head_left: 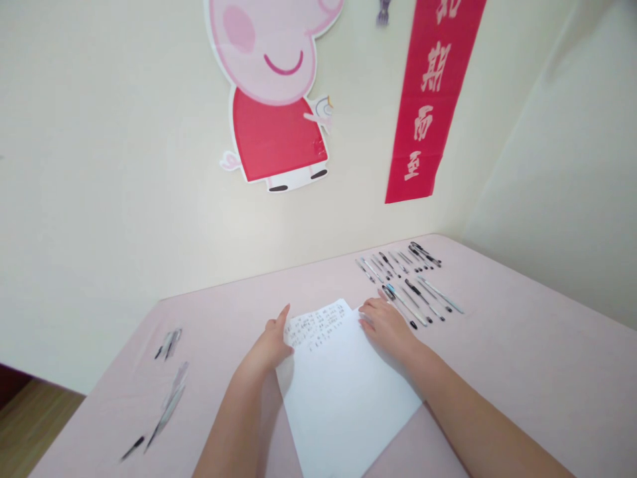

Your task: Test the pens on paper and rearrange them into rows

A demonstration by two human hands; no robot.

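A white sheet of paper (343,385) with handwriting near its far edge lies on the pink table (522,372). My left hand (271,345) rests flat on the sheet's left edge, fingers stretched out. My right hand (385,322) lies on the sheet's far right corner, fingers extended toward a pen with a blue grip (398,299). Neither hand holds anything.
Several pens (408,279) lie in rows at the far right of the table. A few more pens (169,342) and pen parts (166,411) lie near the left edge. A cartoon pig sticker (273,93) and a red banner (430,99) hang on the wall.
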